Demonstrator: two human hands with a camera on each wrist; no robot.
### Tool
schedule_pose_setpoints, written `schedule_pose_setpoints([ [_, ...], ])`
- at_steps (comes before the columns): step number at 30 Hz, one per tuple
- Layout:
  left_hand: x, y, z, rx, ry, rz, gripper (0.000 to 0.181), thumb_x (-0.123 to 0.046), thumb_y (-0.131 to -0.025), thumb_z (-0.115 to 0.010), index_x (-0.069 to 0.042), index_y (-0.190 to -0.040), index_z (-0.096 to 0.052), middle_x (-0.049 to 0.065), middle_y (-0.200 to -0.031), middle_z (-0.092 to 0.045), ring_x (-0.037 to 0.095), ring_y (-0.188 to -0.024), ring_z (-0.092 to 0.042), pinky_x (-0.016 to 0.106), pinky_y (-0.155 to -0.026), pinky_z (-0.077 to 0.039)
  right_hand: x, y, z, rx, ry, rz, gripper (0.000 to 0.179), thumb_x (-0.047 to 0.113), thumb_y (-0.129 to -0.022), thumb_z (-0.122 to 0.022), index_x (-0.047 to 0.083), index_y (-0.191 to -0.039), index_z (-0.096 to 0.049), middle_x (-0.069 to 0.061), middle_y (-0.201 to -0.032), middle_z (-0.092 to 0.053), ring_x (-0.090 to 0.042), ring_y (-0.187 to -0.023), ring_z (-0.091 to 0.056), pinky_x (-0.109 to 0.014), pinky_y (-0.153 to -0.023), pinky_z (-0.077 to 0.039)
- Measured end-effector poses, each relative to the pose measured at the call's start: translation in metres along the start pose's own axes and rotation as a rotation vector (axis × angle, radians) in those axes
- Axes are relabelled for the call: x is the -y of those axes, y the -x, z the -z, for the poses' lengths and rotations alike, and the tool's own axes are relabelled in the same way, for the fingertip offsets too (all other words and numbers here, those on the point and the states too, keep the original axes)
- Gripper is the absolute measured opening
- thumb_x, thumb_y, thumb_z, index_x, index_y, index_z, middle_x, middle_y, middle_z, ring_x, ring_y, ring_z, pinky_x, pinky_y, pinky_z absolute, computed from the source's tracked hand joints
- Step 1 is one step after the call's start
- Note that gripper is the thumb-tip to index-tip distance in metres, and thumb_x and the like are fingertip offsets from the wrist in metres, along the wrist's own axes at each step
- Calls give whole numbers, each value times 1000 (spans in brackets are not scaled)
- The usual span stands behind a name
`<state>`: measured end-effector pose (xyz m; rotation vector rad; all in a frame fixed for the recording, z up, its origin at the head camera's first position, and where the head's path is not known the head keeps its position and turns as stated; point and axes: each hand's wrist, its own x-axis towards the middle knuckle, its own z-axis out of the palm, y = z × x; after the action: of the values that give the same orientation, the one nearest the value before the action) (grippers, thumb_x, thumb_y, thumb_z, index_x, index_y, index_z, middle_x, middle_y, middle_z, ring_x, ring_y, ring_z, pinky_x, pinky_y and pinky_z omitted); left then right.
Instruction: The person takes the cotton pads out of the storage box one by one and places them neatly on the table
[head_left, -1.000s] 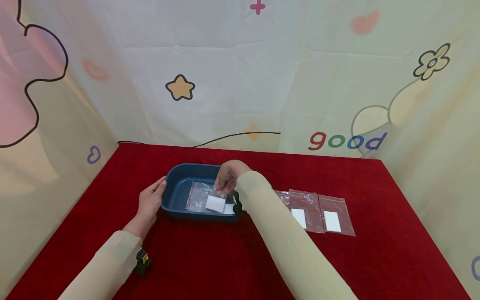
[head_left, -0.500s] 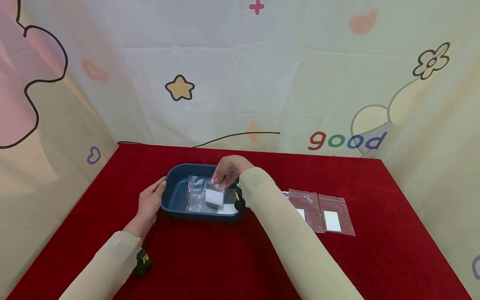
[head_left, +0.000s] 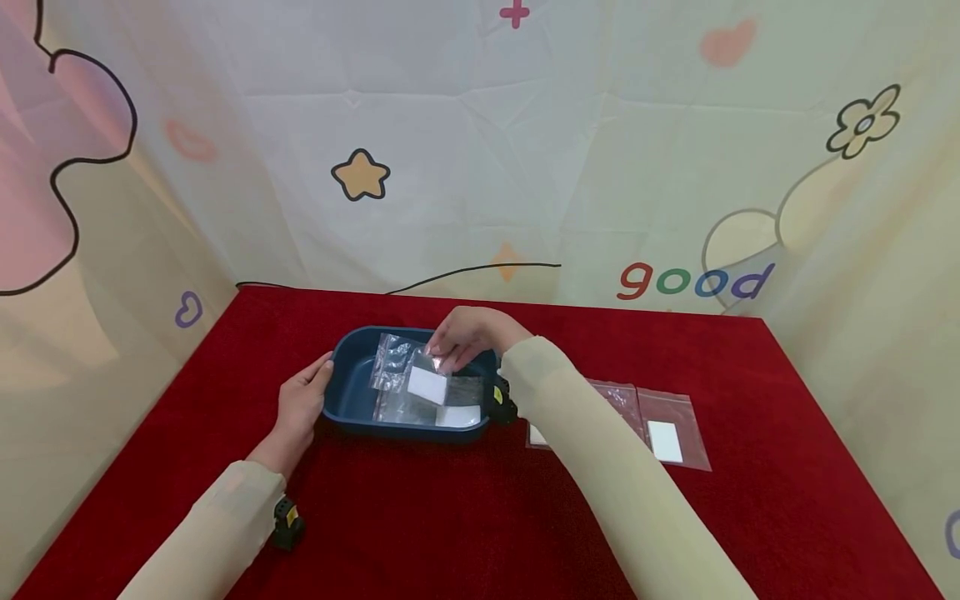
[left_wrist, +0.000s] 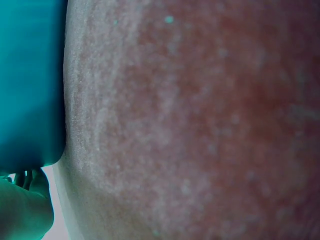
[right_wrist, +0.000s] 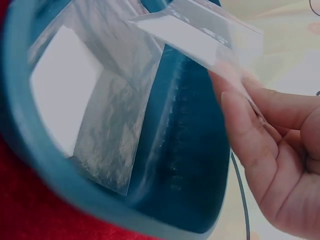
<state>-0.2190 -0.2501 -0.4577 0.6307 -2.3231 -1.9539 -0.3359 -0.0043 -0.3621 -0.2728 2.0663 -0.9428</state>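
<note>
My left hand (head_left: 298,408) grips the left end of a blue plastic basin (head_left: 347,396), thumb at the rim. In the left wrist view the basin's wall (left_wrist: 30,75) runs down to the hand (left_wrist: 25,207) at lower left. My right hand (head_left: 476,333) reaches over the basin's far right side. Between thumb and fingers it pinches the edge of a clear zip bag (right_wrist: 185,37) with a white card inside, tilted above the basin floor. Under it lies another clear bag (right_wrist: 112,120), also with a white card, flat in the basin.
Right of the basin, a clear bag (head_left: 690,429) with a white card lies on the red tablecloth (head_left: 420,517). Next to it are more such bags (head_left: 622,400), partly hidden by the right sleeve (head_left: 600,467). A printed curtain (head_left: 450,167) hangs behind the table.
My right hand has shifted slightly back and right, lifting and turning the pinched bag towards the basin's far side. More of the bag beneath now shows. The left hand stays put.
</note>
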Motion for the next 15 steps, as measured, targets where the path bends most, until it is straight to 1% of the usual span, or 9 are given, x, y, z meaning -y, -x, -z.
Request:
schedule_pose_setpoints([
  [3,0,1,0,4,3,0,50,-28,-110,-46,-9,-156,-43,13,-165,-38,29,-153,-36,44,-124,-37,-5,3,0,-21,-24,36,28,12,-102,-63,1,-126,-71,-12,-98,-76,-14,-74,-73,-28,-80,-64],
  [10,1,0,0,7,7,-3,50,-29,-110,-46,-9,-156,-42,13,-165,-38,29,-153,-36,44,-124,-36,-18,13,1,-104,-66,116,31,16,-101,-65,4,-129,-70,-15,-107,-75,-14,-75,-73,-26,-75,-63],
  [15,2,-1,0,10,13,-4,50,-29,-110,-46,-9,-156,-42,12,-166,-37,28,-154,-35,43,-124,-36,-25,20,1,-143,-148,146,32,17,-101,-65,4,-130,-69,-17,-109,-76,-13,-76,-74,-26,-77,-64],
])
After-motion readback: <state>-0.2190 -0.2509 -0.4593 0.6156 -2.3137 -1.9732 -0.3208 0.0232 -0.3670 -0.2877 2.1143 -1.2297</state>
